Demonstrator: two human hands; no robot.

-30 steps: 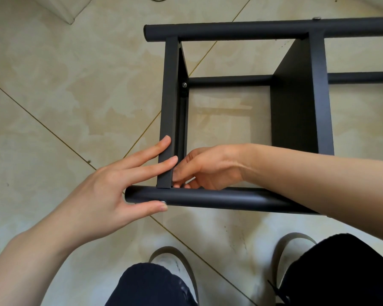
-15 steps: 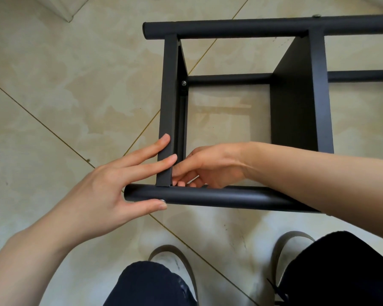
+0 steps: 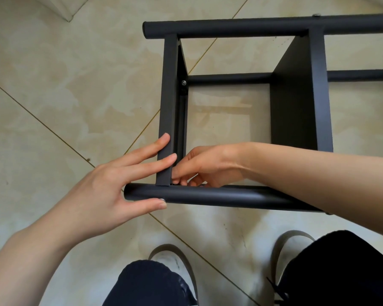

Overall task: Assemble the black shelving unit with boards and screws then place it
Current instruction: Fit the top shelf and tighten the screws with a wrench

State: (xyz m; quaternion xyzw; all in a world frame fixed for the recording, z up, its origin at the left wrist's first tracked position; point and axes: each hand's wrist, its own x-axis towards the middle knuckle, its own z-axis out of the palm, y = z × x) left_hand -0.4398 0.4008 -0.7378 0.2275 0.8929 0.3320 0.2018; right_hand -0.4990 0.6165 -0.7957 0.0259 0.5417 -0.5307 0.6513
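A person looks down at a black shelving unit [image 3: 248,111] lying on its side on a beige tiled floor [image 3: 64,89]. The frame fills the view from the centre out toward 1 and 3 o'clock, with round black tubes running left to right and flat black boards crossing between them.

The left hand [image 3: 111,186], entering from 7 o'clock, is spread with straight fingers. Its index and middle fingertips rest on the left board [image 3: 168,102] near that board's lower end, and its thumb lies under the end of the near tube [image 3: 208,196], at the centre of the view. The board's foot meets this tube just beside the fingertips.

The right hand [image 3: 208,166] reaches in from 3 o'clock, its forearm crossing over the near tube. Its fingers curl down into the inside corner where the left board joins the tube, directly at 3 o'clock of the left fingertips and almost touching them. Whether they pinch anything cannot be told; the fingertips hide the spot.

A silver screw [image 3: 183,82] shows higher on the inner face of the left board, toward 12 o'clock of both hands. A second board [image 3: 296,102] stands at 2 o'clock of the right hand.

At 6 o'clock, dark trouser knees [image 3: 146,283] and pale shoes [image 3: 177,261] rest on the floor.
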